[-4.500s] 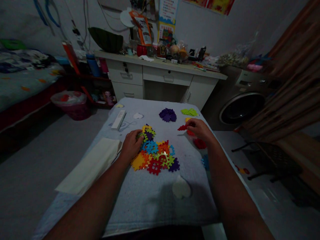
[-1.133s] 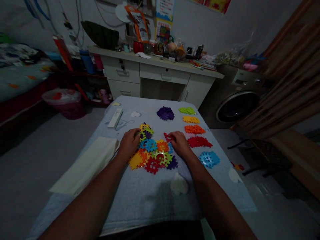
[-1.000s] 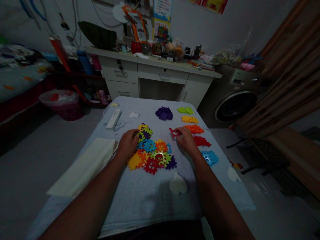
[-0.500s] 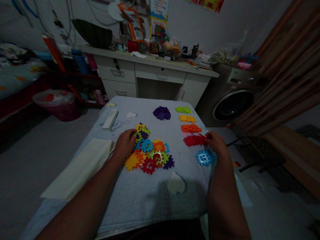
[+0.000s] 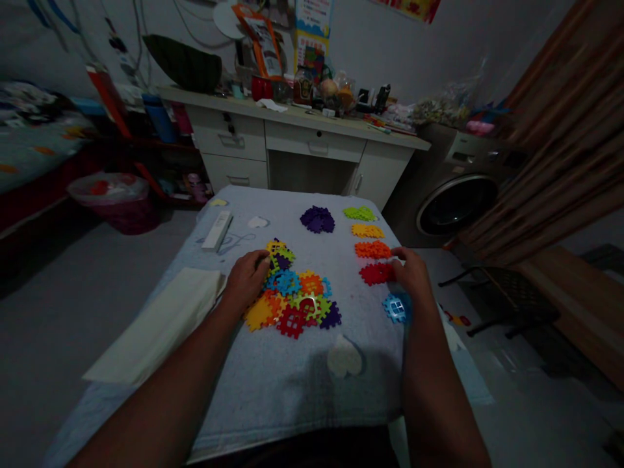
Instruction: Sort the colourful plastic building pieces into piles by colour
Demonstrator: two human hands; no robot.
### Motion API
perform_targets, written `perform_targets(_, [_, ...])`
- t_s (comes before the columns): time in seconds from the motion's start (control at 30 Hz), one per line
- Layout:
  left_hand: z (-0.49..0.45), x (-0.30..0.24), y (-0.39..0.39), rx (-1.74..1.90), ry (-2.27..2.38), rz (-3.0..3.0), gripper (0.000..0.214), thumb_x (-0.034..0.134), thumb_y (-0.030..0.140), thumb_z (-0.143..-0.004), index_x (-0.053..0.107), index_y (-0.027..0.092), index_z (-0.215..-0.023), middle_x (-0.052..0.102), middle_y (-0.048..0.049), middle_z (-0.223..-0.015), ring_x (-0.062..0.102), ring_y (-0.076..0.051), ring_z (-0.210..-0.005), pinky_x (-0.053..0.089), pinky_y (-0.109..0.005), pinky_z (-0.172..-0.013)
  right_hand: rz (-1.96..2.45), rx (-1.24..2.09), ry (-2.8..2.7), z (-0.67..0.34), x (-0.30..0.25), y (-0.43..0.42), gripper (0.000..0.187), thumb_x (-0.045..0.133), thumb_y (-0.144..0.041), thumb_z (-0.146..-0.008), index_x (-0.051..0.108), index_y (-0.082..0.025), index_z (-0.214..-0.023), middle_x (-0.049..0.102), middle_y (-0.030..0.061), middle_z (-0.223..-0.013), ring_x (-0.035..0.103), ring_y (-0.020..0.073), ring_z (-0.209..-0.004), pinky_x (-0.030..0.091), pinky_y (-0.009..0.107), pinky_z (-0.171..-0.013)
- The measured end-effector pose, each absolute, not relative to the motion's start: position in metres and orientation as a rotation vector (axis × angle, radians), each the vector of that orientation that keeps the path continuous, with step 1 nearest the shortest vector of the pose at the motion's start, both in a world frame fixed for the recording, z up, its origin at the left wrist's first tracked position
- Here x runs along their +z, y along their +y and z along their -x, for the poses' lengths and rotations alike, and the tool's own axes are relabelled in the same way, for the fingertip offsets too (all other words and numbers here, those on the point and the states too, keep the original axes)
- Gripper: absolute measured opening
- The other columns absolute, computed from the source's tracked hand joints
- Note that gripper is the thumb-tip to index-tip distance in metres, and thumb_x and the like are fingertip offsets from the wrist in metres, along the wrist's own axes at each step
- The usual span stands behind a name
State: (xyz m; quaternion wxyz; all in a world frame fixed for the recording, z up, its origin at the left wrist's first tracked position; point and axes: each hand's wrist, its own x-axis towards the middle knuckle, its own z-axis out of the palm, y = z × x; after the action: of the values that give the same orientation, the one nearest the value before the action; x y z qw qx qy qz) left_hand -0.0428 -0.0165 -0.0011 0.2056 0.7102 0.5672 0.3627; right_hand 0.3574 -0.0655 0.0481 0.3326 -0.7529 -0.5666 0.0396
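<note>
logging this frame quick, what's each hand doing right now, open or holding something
Left hand: fingers at the mixed pile; grip cannot be told.
Right hand: fingers at the red pile and orange pile; grip cannot be told.

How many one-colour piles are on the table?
6: purple pile toward the far end; on the right, far to near, green pile, yellow pile, orange pile, red pile, blue pile. The right arm may hide more.
</note>
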Motion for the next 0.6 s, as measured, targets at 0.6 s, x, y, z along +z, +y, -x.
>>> perform_targets(0.6, [0.040, -0.002, -0.018, 0.936, 1.630, -2.059, 0.046, 0.055, 0.043, -0.084, 0.061, 0.018, -0.121, 0.066, -0.0122, -0.122, 0.059, -0.030, -0.113, 0.044, -0.046, -0.102, 1.385, 0.575, -2.169, -0.219, 0.025, -0.065, 0.026, 0.065, -0.025, -0.085, 0.066, -0.016, -0.110, 0.064, 0.0089, -0.106, 0.057, 0.0211, -0.100, 0.042, 0.036, -0.092])
